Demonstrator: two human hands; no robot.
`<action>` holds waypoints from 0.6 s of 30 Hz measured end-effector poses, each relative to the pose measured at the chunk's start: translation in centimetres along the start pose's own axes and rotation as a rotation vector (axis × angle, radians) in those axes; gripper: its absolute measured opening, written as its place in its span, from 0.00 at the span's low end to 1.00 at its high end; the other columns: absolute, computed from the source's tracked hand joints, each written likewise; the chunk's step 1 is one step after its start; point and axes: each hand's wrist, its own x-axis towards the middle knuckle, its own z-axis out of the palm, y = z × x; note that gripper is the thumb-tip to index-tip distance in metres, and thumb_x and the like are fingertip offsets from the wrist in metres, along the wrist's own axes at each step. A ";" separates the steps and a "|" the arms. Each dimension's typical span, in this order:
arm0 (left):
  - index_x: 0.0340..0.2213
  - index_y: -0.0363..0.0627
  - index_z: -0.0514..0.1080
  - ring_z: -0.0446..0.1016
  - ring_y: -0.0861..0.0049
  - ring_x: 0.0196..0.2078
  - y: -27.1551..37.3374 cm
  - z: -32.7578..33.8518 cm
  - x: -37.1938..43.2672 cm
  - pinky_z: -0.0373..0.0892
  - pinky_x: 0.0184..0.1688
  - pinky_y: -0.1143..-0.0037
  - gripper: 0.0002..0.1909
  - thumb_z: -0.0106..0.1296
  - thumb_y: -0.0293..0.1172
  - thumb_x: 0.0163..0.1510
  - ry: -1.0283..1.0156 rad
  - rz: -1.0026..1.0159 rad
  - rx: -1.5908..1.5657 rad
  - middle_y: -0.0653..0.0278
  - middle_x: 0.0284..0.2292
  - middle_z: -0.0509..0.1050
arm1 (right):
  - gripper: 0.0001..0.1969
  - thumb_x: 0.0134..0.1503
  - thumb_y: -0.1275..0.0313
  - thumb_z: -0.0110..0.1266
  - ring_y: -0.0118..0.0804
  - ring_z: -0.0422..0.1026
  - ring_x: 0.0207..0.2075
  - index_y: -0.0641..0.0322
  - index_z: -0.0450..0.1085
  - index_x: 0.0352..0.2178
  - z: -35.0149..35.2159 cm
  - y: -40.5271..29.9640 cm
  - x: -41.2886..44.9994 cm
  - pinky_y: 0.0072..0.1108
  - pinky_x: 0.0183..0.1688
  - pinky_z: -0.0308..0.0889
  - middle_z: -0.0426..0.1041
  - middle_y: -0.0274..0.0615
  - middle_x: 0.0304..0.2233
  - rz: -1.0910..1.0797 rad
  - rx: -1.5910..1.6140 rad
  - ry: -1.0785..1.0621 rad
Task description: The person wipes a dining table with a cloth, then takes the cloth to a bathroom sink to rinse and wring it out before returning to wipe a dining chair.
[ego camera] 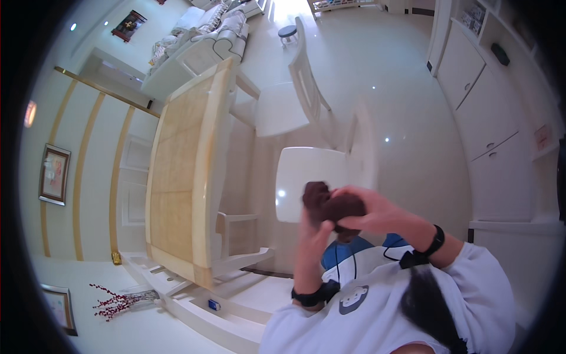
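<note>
A dark brown cloth is bunched up between my two hands, above the front of a white dining chair. My left hand grips its left side, thumb towards me. From the right, my right hand holds the other side, with fingers over the top and thumb below. Motion blurs the hands and cloth, so the folds are hard to make out. Each wrist wears a black band.
To the left stands a long dining table with a cream rim. Another white chair and a round stool are farther off. White cabinets line the right wall. Red-berried branches and a small blue box are at lower left.
</note>
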 end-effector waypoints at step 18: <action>0.63 0.43 0.48 0.57 0.60 0.62 -16.8 34.0 27.1 0.61 0.58 0.68 0.46 0.62 0.39 0.50 -0.146 0.203 0.252 0.49 0.62 0.50 | 0.24 0.62 0.57 0.45 0.27 0.70 0.44 0.64 0.62 0.52 -35.6 -4.6 -6.5 0.19 0.45 0.67 0.69 0.39 0.44 -0.082 0.165 0.775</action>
